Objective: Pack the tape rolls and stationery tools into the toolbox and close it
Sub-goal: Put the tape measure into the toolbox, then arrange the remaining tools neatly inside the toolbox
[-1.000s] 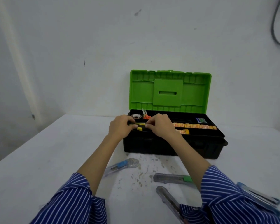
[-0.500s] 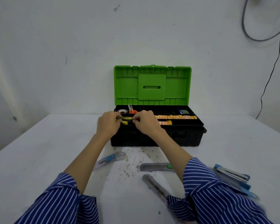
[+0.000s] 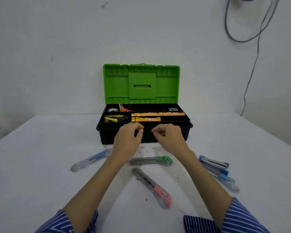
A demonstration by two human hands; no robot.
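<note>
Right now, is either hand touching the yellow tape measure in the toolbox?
Apart. The head view shows the tape measure lying alone in its tray compartment, with the left hand and right hand nearer the camera, before the toolbox front.

Two bare forearms, blue sleeves (image 3: 242, 219) with thin white stripes, seemingly pushed up toward the elbows
</note>
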